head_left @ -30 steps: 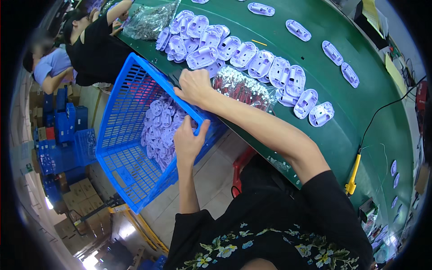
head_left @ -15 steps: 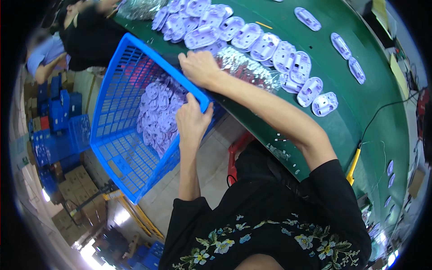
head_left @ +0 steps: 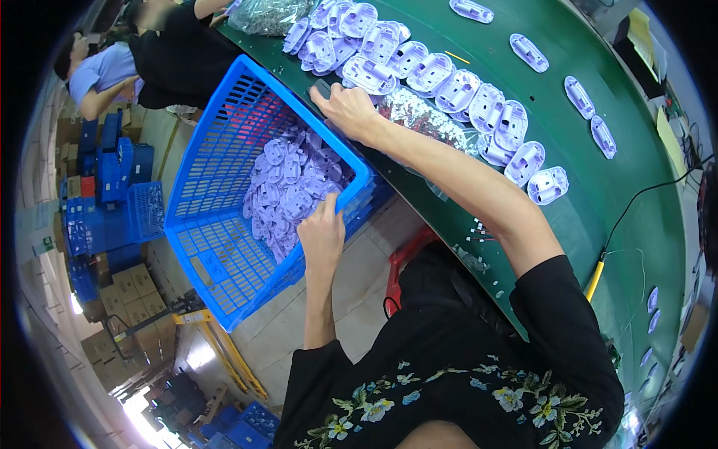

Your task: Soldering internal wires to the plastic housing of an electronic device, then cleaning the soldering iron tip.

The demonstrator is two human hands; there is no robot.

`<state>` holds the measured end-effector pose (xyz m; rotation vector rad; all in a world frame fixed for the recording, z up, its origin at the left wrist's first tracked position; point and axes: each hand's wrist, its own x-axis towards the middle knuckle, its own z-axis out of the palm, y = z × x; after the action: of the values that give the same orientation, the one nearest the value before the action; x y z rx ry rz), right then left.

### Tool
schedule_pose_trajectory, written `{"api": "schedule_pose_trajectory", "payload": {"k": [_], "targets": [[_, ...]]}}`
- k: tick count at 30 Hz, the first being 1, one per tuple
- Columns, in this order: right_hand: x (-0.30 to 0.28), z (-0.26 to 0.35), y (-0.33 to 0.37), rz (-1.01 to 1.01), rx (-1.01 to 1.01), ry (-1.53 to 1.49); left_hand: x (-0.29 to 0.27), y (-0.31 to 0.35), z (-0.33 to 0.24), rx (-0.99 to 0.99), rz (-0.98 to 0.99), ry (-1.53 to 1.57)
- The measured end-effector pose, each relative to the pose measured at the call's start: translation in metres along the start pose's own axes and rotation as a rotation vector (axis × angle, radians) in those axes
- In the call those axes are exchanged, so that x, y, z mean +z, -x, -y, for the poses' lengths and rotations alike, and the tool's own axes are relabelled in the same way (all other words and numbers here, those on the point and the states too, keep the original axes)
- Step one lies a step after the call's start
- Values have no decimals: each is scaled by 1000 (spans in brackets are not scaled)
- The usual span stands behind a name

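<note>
A blue plastic basket (head_left: pixel 217 273) stands tilted at the table's near edge, with many lilac plastic shell parts (head_left: pixel 288 179) heaped inside. My left hand (head_left: pixel 323 230) is closed on its near rim, close to a corner. Over the green table's edge, just beyond the basket, my right hand (head_left: pixel 350 111) is curled by a small dark object (head_left: pixel 321 88); whether it grips that is hidden. Beside that hand lie a clear bag of small white-and-red parts (head_left: pixel 426 120) and a row of lilac shells (head_left: pixel 456 91).
Several more shells (head_left: pixel 529 52) lie spread across the green table (head_left: pixel 568 161). A yellow-handled tool (head_left: pixel 594 280) with a black cord is at right. Co-workers (head_left: pixel 176 60) are at far left. Blue crates (head_left: pixel 112 172), cartons (head_left: pixel 134 292) and a yellow pallet truck (head_left: pixel 224 352) stand on the floor.
The whole view has shifted, so the table and basket sit further right. My left hand has slid slightly along the rim, and the right hand stays by the table edge.
</note>
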<state>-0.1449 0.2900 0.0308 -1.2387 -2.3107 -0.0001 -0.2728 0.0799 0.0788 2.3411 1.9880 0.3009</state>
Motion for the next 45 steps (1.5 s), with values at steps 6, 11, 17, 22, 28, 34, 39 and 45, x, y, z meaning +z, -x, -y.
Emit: {"api": "schedule_pose_trajectory", "payload": {"k": [6,11,17,22,28,34,39,45], "targets": [[-12,-13,4,91,-18,23,4,9,-21,46,61,-16],[-33,0,18,263,-108,-7,5,41,-31,82,115,-9],[-27,-8,36,245,-191,69,5,41,-27,158,115,31],[-13,-19,40,206,-115,29,-4,21,-7,197,125,31],[-13,-16,37,228,-97,61,-6,25,7,212,163,114],[-74,30,40,79,35,-400,-47,126,163,-302,-111,-36],[-66,86,111,-1,-548,-315,-33,289,276,-1120,-178,-844],[-60,87,156,288,-596,-184,-21,326,330,-1313,-246,-698]]}}
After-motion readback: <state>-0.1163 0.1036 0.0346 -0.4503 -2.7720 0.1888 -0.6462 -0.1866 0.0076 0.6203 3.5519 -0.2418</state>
